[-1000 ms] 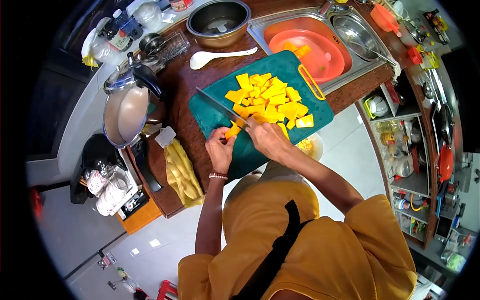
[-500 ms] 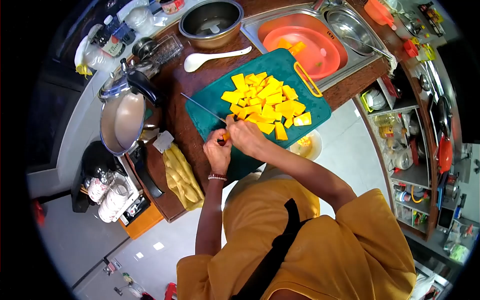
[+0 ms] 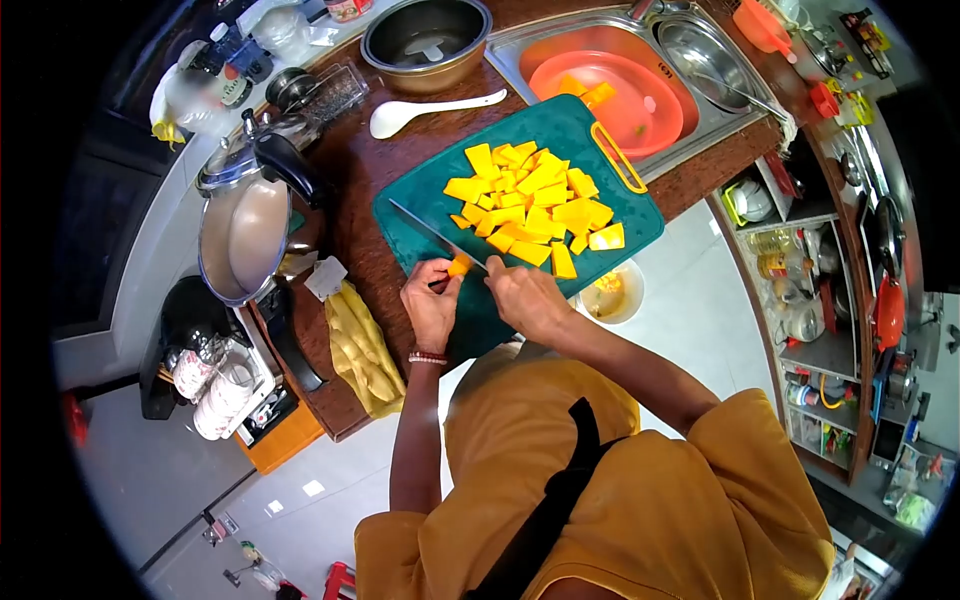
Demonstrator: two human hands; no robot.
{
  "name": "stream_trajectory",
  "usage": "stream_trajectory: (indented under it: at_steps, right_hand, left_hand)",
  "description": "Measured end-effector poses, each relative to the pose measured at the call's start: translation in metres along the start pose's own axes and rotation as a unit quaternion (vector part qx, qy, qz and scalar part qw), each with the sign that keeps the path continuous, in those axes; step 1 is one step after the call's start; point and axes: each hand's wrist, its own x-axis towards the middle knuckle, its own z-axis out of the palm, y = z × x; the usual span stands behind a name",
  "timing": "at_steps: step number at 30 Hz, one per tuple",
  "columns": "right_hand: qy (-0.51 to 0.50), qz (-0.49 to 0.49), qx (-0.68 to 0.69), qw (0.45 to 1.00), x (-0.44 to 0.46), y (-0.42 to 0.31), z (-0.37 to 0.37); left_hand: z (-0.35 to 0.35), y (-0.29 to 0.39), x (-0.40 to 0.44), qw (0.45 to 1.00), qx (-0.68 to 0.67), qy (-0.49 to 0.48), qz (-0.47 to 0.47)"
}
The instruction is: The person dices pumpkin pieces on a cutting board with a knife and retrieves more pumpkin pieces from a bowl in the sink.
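Observation:
My right hand (image 3: pixel 527 299) is closed around the handle of a knife (image 3: pixel 432 231), whose blade points to the upper left over the green cutting board (image 3: pixel 410 205). A small orange piece of pumpkin (image 3: pixel 459 265) is pinched in my left hand (image 3: pixel 430 305), beside the blade near its handle end. Beyond both hands, a heap of cut pumpkin pieces (image 3: pixel 540 195) covers the middle of the board. The knife's handle is mostly hidden by my right fingers.
Behind the board lie a white ladle (image 3: pixel 400 117) and a dark pot (image 3: pixel 424 45). An orange basin (image 3: pixel 610 100) sits in the sink. At left are a pressure cooker (image 3: pixel 245 240) and yellow gloves (image 3: pixel 362 350). A white bowl (image 3: pixel 630 300) is below the board's edge.
My right hand has shifted right and toward my body with the knife, away from my left hand. More of the blade and the pumpkin piece shows. My left hand moved slightly left.

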Motion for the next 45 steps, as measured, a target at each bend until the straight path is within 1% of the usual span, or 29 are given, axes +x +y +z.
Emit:
stream_trajectory:
  at_steps: [1, 3, 6, 8, 9, 10, 12, 14, 17, 20, 22, 27, 30, 32, 34, 36, 37, 38, 39, 41, 44, 45]
  right_hand:
    - [-0.009, 0.001, -0.013, 1.0, 0.001, -0.005, -0.002]
    - [0.004, -0.011, -0.023, 1.0, 0.009, -0.01, 0.013]
    - [0.043, -0.037, -0.027, 0.998, 0.027, -0.012, 0.025]
    - [0.081, -0.062, -0.024, 0.995, 0.044, -0.001, 0.041]
    - [0.025, -0.013, 0.021, 0.999, 0.053, 0.0, 0.029]
    - [0.012, 0.003, 0.053, 0.999, 0.059, 0.009, 0.029]
    - [0.044, 0.001, 0.07, 0.997, 0.05, 0.016, 0.016]
    - [0.022, 0.009, 0.074, 0.997, 0.033, 0.01, -0.007]
    - [0.015, 0.0, 0.074, 0.997, 0.011, 0.0, -0.025]
    - [0.011, -0.011, 0.052, 0.999, -0.004, -0.002, -0.018]
    - [0.005, -0.005, 0.039, 0.999, -0.011, -0.003, -0.014]
    - [-0.045, 0.029, 0.04, 0.998, -0.013, -0.004, -0.004]
    - [-0.037, 0.044, 0.042, 0.997, -0.005, -0.008, 0.007]
    - [-0.043, 0.037, 0.05, 0.997, 0.005, -0.01, 0.014]
    - [-0.046, 0.035, 0.074, 0.996, 0.017, -0.013, 0.019]
    - [-0.027, 0.012, 0.076, 0.997, 0.03, -0.013, 0.024]
    - [-0.009, -0.005, 0.081, 0.997, 0.039, -0.009, 0.028]
    - [0.011, -0.021, 0.084, 0.996, 0.046, -0.004, 0.03]
    - [-0.002, 0.004, 0.118, 0.993, 0.049, 0.0, 0.019]
    - [0.025, 0.005, 0.11, 0.994, 0.041, 0.014, 0.0]
    - [0.07, 0.017, 0.1, 0.992, 0.018, 0.03, -0.04]
    - [0.066, 0.042, 0.079, 0.994, 0.012, 0.036, -0.054]
  left_hand:
    - [0.0, -0.001, 0.0, 1.0, 0.006, 0.0, 0.003]
    - [0.0, 0.001, 0.0, 1.0, 0.009, 0.001, 0.003]
    - [0.0, -0.006, 0.0, 1.0, 0.004, 0.005, -0.004]
    - [0.0, -0.007, 0.0, 1.0, 0.014, 0.005, 0.01]
    - [0.0, -0.006, -0.001, 1.0, 0.024, 0.004, 0.014]
    - [0.0, -0.005, -0.001, 0.999, 0.033, 0.006, 0.017]
    - [0.001, -0.003, -0.002, 1.0, 0.022, 0.012, 0.009]
    - [0.002, -0.004, -0.005, 1.0, -0.001, 0.017, -0.013]
    - [0.001, 0.0, -0.005, 1.0, -0.006, 0.017, -0.011]
    - [0.0, 0.0, -0.006, 1.0, -0.014, 0.021, -0.005]
    - [0.0, -0.001, -0.006, 1.0, -0.011, 0.02, -0.005]
    - [-0.003, 0.006, -0.006, 1.0, 0.013, 0.004, -0.016]
    - [-0.003, 0.001, -0.005, 1.0, 0.011, 0.0, -0.015]
    - [-0.003, -0.008, -0.005, 1.0, -0.002, -0.003, -0.01]
    - [-0.004, -0.01, -0.004, 0.999, -0.015, -0.009, -0.028]
    - [-0.005, -0.007, -0.004, 0.999, -0.015, -0.013, -0.046]
    - [-0.004, -0.008, -0.003, 1.0, -0.011, -0.007, -0.019]
    - [-0.004, -0.011, -0.002, 1.0, 0.013, -0.01, -0.003]
    - [-0.003, -0.005, -0.001, 0.999, 0.03, -0.011, -0.005]
    - [0.0, 0.015, 0.004, 0.997, 0.078, -0.027, 0.002]
    - [0.016, 0.001, 0.016, 0.999, 0.02, -0.043, -0.019]
    - [0.027, -0.006, 0.02, 0.996, -0.069, -0.049, -0.023]
